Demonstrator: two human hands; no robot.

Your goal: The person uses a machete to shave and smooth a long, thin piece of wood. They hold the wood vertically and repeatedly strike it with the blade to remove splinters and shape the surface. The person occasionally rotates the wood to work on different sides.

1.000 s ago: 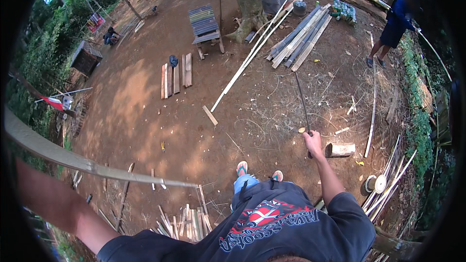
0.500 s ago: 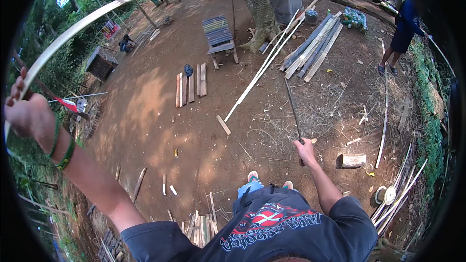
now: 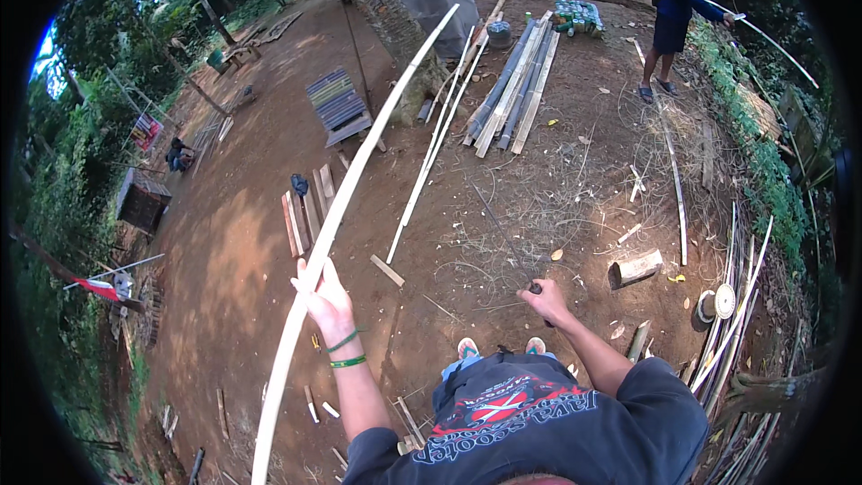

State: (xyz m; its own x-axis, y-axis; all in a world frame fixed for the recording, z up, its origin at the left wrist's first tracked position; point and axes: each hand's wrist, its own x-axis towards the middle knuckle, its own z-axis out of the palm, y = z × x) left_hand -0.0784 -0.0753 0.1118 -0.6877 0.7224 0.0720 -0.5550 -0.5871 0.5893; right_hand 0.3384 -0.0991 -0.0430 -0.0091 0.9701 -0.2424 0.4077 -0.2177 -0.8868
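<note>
A long, pale, gently bowed strip of bamboo [image 3: 373, 144] runs slantwise across the left half of the head view. My left hand [image 3: 329, 305], with two green bands at the wrist, is closed around it below its middle. My right hand [image 3: 546, 302] grips the dark handle of a long thin-bladed knife, perhaps a machete. Its blade [image 3: 503, 232] points forward and a little left, over ground strewn with shavings. Strip and knife are apart. Beyond my right hand, a short cut log [image 3: 636, 269] lies on the dirt.
Bamboo poles and slats [image 3: 516, 81] lie ahead by a tree trunk [image 3: 377, 4]. A slatted bench [image 3: 338, 110] and short planks [image 3: 305, 216] are ahead left. At far right stands a person [image 3: 675, 13] holding a thin strip. More strips [image 3: 743, 328] lie beside a round pale disc [image 3: 724, 302].
My left hand has come down and inward from the far left, bringing the bamboo strip across in front of me. The knife in my right hand has dropped slightly, and the view has turned right.
</note>
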